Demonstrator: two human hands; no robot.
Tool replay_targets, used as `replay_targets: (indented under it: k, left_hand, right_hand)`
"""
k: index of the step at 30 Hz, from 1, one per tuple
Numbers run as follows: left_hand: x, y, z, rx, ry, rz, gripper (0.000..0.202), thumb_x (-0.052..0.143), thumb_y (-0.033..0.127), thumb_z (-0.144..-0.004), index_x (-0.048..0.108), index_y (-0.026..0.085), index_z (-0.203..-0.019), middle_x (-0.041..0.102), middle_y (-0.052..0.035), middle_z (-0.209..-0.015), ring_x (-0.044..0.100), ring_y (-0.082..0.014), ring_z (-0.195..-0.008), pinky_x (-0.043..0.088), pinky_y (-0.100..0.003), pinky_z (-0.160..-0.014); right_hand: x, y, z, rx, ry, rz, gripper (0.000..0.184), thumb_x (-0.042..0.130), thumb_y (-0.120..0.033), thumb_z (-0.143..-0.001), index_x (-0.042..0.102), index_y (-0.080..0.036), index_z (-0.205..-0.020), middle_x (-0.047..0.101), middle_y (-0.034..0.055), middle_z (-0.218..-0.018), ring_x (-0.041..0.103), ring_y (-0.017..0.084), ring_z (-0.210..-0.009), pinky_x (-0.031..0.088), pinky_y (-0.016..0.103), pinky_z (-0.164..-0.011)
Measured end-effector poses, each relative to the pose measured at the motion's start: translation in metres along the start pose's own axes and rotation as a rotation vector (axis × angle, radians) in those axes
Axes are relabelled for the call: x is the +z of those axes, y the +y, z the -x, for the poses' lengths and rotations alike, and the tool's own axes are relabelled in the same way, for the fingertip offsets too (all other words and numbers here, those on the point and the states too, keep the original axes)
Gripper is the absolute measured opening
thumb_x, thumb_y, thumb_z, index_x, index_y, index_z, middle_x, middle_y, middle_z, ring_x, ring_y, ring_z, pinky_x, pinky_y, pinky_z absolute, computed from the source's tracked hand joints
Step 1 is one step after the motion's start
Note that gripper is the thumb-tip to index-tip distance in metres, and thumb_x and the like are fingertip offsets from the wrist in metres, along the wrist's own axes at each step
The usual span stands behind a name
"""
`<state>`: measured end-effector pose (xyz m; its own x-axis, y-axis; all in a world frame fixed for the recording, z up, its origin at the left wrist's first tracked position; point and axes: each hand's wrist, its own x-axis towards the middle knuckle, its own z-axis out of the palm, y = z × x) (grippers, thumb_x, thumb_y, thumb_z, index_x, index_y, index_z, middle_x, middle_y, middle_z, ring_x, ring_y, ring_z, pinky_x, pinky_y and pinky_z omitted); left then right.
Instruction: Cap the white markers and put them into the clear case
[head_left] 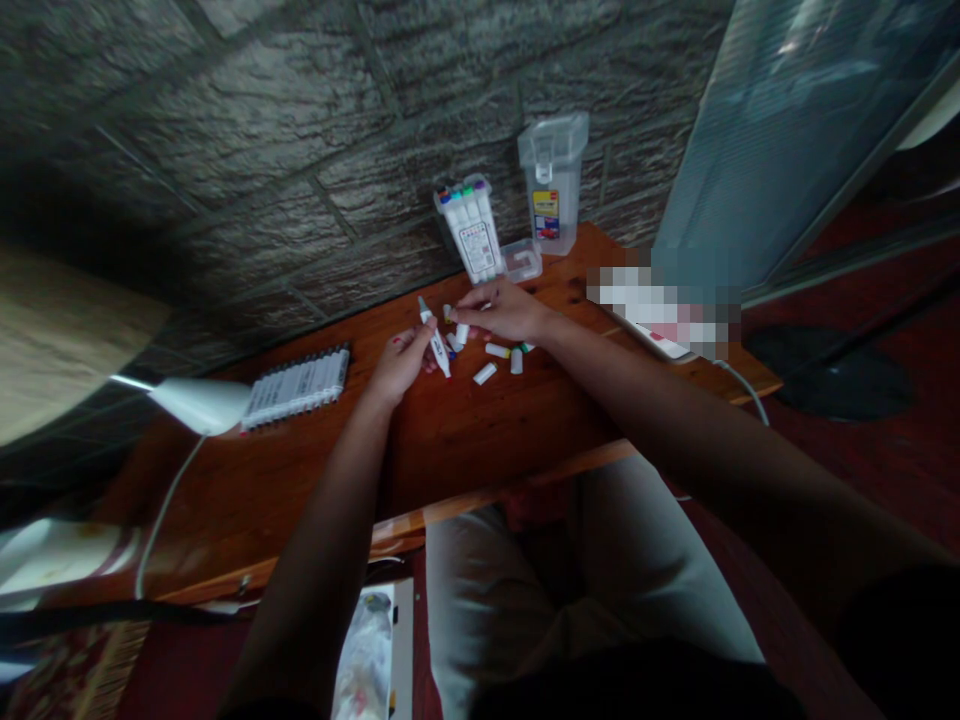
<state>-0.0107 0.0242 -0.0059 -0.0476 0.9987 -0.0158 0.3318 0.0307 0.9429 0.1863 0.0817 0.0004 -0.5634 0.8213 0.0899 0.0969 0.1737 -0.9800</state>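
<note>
- While gripping white marker (439,353) over table (465,440) in left hand (405,360), points grey end (422,304) toward wall (270,160) (slanting lengthwise to lower right).
- Hides part of marker behind thumb (427,329).
- Pinches white cap (462,335) in right hand (501,310).

A dim grey block wall (300,130) backs a wooden table (247,480) over what looks like red carpet (862,480).
</note>
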Motion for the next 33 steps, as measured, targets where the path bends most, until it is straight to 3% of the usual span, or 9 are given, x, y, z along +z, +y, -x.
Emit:
replay_targets:
  k: [7, 13, 24, 33]
  left_hand:
    - [-0.001, -0.003, -0.001, 0.026, -0.003, 0.000, 0.054, 0.063, 0.065, -0.091, 0.062, 0.019, -0.062, 0.060, -0.0009, -0.054, 0.053, -0.0113, -0.047, 0.044, -0.022, -0.049]
    - [-0.002, -0.005, -0.002, 0.021, 0.007, -0.011, 0.054, 0.063, 0.067, -0.089, 0.062, 0.020, -0.063, 0.060, -0.0007, -0.055, 0.053, -0.0121, -0.048, 0.044, -0.023, -0.050]
    - [-0.002, -0.002, -0.001, 0.035, 0.017, -0.041, 0.051, 0.063, 0.062, -0.091, 0.060, 0.020, -0.061, 0.059, -0.0005, -0.054, 0.055, -0.0131, -0.050, 0.044, -0.023, -0.052]
    - [0.000, 0.006, 0.004, 0.041, 0.045, -0.086, 0.048, 0.062, 0.052, -0.094, 0.057, 0.021, -0.058, 0.057, 0.0003, -0.052, 0.051, -0.0130, -0.050, 0.042, -0.024, -0.051]
  right_hand:
    - [-0.002, -0.003, 0.005, 0.043, -0.163, 0.010, 0.023, 0.080, -0.037, -0.086, 0.078, -0.015, -0.082, 0.074, 0.0025, -0.074, 0.062, 0.007, -0.063, 0.051, 0.017, -0.058]
    - [-0.001, -0.005, 0.005, -0.006, -0.241, -0.089, 0.014, 0.084, -0.027, -0.079, 0.079, -0.016, -0.087, 0.075, -0.0008, -0.075, 0.062, 0.006, -0.063, 0.051, 0.015, -0.056]
    - [0.003, -0.021, 0.020, 0.125, -0.469, -0.227, 0.032, 0.090, -0.020, -0.070, 0.079, -0.017, -0.100, 0.081, 0.0048, -0.099, 0.074, 0.012, -0.085, 0.061, 0.019, -0.071]
    - [0.004, -0.019, 0.021, 0.165, -0.566, -0.269, 0.043, 0.095, -0.022, -0.063, 0.078, -0.016, -0.102, 0.080, 0.0030, -0.092, 0.076, 0.014, -0.086, 0.062, 0.023, -0.077]
